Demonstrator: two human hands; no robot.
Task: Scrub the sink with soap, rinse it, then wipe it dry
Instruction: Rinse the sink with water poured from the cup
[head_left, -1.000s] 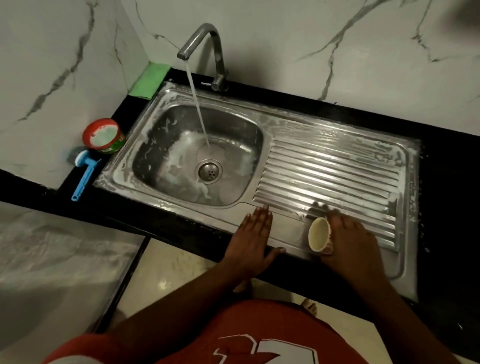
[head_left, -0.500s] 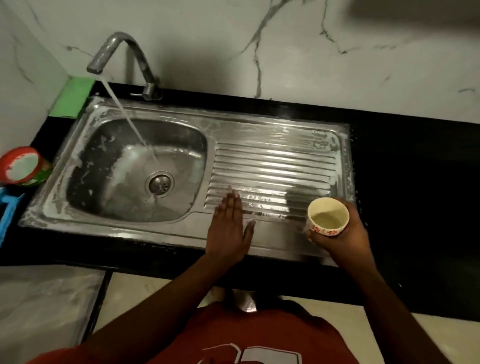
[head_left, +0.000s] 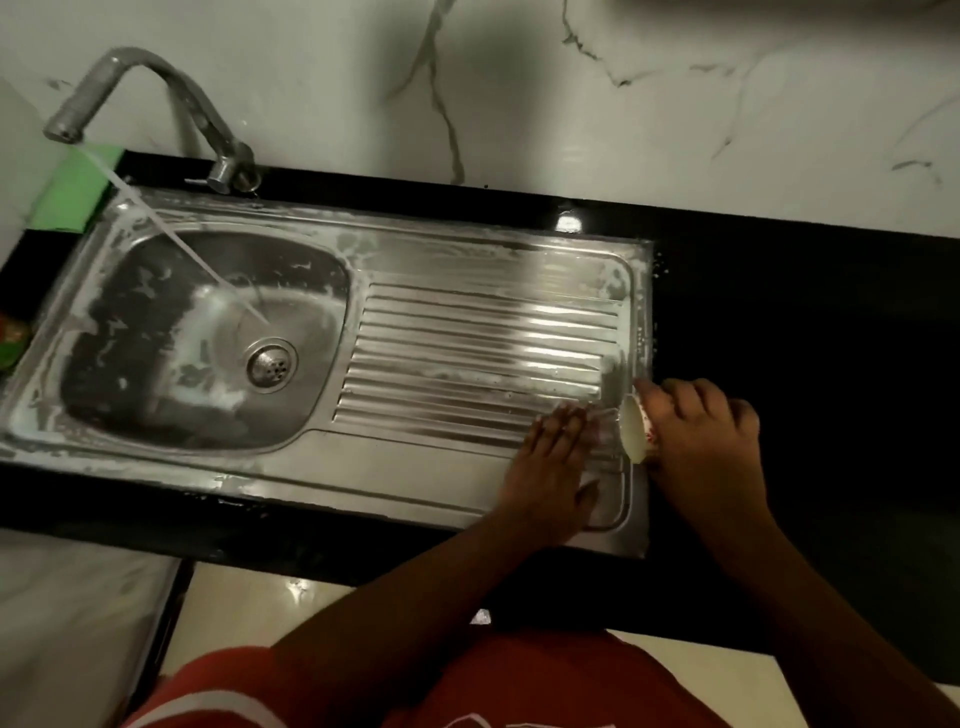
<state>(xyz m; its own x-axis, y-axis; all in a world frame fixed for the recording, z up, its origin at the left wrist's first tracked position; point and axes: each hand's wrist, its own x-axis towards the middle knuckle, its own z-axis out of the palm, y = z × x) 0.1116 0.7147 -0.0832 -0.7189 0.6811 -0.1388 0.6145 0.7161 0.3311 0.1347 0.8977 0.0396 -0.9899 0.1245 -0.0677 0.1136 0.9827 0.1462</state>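
The steel sink (head_left: 311, 467) has a basin on the left and a ribbed drainboard (head_left: 483, 358) on the right, both streaked with white soap foam. Water runs from the tap (head_left: 156, 83) into the basin near the drain (head_left: 270, 364). My left hand (head_left: 550, 467) lies flat, fingers apart, on the drainboard's near right part. My right hand (head_left: 701, 441) holds a small white cup (head_left: 634, 431) with red marks, tipped sideways with its mouth toward the left hand, at the drainboard's right edge. Water appears to spill from it onto the drainboard.
The black counter (head_left: 805, 338) stretches to the right of the sink. A green cloth or sponge (head_left: 72, 192) lies at the back left corner. A red and green container (head_left: 10, 338) shows partly at the left edge. The marble wall stands behind.
The cup went from upright to tipped sideways over the drainboard's right edge. My left hand slid right along the drainboard toward the cup. The view shifted right.
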